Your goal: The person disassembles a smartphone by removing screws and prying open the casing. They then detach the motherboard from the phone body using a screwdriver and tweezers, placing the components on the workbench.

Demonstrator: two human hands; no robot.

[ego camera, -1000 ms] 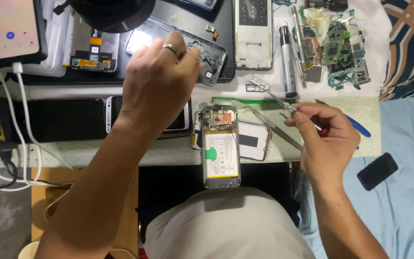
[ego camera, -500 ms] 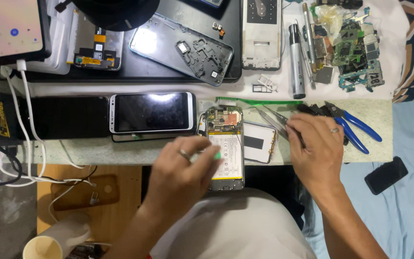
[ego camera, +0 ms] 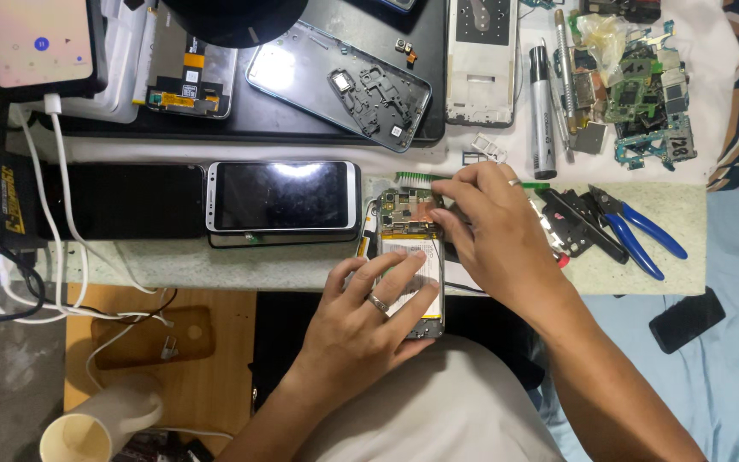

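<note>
Gripping the opened phone (ego camera: 410, 257), left hand (ego camera: 369, 321) steadies it; right hand (ego camera: 498, 235) fingertips press its circuit board (ego camera: 405, 210).

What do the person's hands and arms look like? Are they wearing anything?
Both arms are bare, with no sleeves or gloves showing. The left hand wears a silver ring on one of its fingers. The right hand also has a thin ring on a finger. No watch or bracelet shows on either wrist.

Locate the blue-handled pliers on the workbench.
In the head view, the pliers lie at the right end of the bench mat, just right of the right hand and below the pile of green circuit boards.
</note>
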